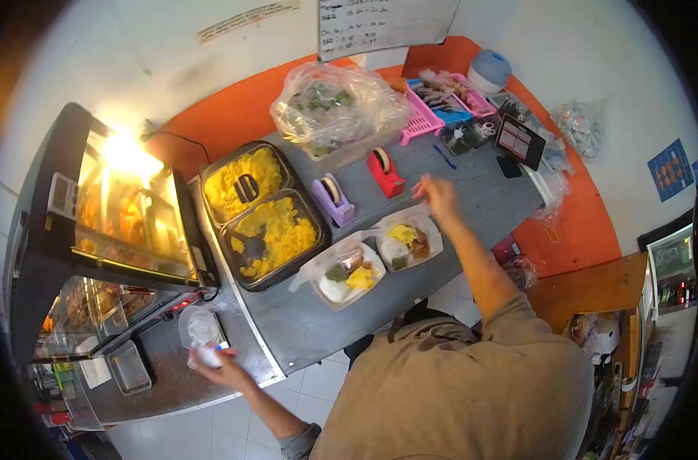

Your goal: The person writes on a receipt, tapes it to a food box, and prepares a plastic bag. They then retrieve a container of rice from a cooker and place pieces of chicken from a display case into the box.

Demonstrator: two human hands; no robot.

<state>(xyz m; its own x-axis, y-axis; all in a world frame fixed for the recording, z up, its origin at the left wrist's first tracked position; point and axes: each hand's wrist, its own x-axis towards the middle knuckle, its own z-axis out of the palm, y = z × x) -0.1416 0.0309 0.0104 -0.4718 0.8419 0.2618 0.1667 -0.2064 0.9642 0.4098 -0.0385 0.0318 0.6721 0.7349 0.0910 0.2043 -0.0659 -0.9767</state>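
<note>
My left hand (220,369) is at the lower left, over the metal counter by the display case. Its fingers are closed around a small whitish, translucent item (205,356), whose kind I cannot make out. Right behind it sits a clear plastic tub (199,325). My right hand (437,193) hovers above the grey table, just right of the red tape dispenser (386,175), fingers loosely apart with nothing visible in them. Below it stand two open white takeaway boxes: the right box (435,247) and the left box (338,303) both contain rice, yellow egg, meat and something green.
Two black trays (316,259) of yellow food stand beside the lit display case (146,261). A purple tape dispenser (335,202), a large plastic bag of greens (330,107), pink baskets (422,116) and a tablet (520,141) line the table. A metal tray (129,369) lies lower left.
</note>
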